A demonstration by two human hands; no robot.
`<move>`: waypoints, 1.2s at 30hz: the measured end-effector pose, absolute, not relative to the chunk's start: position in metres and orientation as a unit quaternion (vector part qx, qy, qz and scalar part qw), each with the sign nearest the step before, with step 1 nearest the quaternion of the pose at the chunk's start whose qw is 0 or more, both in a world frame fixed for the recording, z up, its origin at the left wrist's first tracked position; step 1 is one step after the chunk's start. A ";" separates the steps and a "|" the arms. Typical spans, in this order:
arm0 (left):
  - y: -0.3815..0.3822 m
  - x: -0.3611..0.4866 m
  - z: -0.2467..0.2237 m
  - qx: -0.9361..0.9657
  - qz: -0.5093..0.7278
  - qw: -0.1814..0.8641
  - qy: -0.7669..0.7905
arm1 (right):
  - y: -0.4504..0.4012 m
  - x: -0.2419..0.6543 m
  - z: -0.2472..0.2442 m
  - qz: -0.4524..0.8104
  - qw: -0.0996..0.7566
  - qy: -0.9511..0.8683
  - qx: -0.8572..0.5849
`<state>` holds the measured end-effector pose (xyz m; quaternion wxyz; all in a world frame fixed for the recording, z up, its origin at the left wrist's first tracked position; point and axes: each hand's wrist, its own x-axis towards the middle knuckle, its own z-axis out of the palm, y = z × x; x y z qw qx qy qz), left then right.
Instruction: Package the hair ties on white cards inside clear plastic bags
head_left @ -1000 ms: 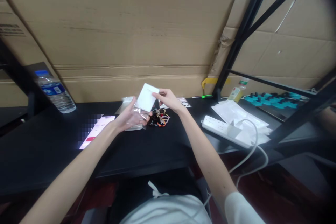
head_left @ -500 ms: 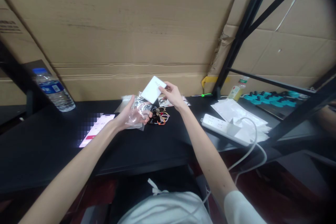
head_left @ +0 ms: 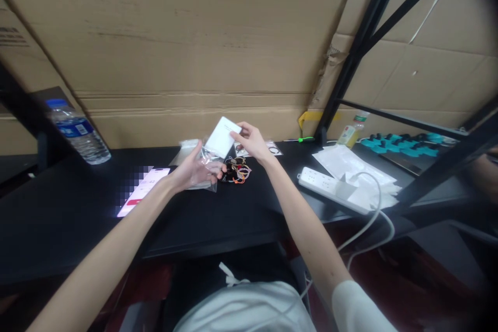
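My right hand [head_left: 251, 141] pinches the right edge of a white card [head_left: 222, 137] with small print on it. The card is tilted above the table, its lower end at a clear plastic bag [head_left: 206, 158]. That bag lies across the palm and fingers of my left hand [head_left: 194, 168], thumb raised along its left side. Whether the card's lower edge is inside the bag or just in front of it, I cannot tell. Beside my left fingertips is a small heap of colourful cord loops [head_left: 237, 171]. More clear bags [head_left: 185, 151] lie flat beneath my left hand.
A lit phone [head_left: 143, 192] and a water bottle [head_left: 80, 132] are at the left. To the right are a white power strip [head_left: 330, 187] with a cable, white papers [head_left: 346, 163], a drink bottle [head_left: 352, 129] and a black metal frame [head_left: 350, 62]. Cardboard [head_left: 194, 36] walls the back.
My right hand has moved slightly left and down with the card, bringing its lower end deeper toward the plastic bag. My left hand has stayed nearly in place.
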<state>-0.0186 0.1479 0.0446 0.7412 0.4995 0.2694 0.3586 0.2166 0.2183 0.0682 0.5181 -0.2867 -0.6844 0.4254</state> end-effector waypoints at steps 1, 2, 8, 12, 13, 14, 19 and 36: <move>0.148 -0.018 0.044 0.499 0.364 0.739 0.270 | 0.218 0.216 0.068 0.421 0.517 -0.687 -0.289; 0.149 -0.018 0.044 0.498 0.368 0.737 0.270 | 0.217 0.215 0.067 0.416 0.513 -0.691 -0.293; 0.147 -0.017 0.045 0.498 0.388 0.728 0.267 | 0.213 0.211 0.064 0.363 0.487 -0.734 -0.303; 0.147 -0.016 0.045 0.473 0.406 0.732 0.273 | 0.210 0.209 0.064 0.344 0.486 -0.755 -0.275; 0.147 -0.016 0.045 0.467 0.411 0.735 0.271 | 0.209 0.208 0.064 0.344 0.486 -0.754 -0.278; 0.148 -0.016 0.044 0.463 0.413 0.737 0.267 | 0.208 0.208 0.064 0.343 0.487 -0.752 -0.283; 0.150 -0.015 0.043 0.479 0.407 0.737 0.249 | 0.201 0.203 0.064 0.335 0.489 -0.756 -0.279; 0.143 -0.014 0.049 0.440 0.417 0.763 0.224 | 0.199 0.196 0.062 0.349 0.508 -0.728 -0.301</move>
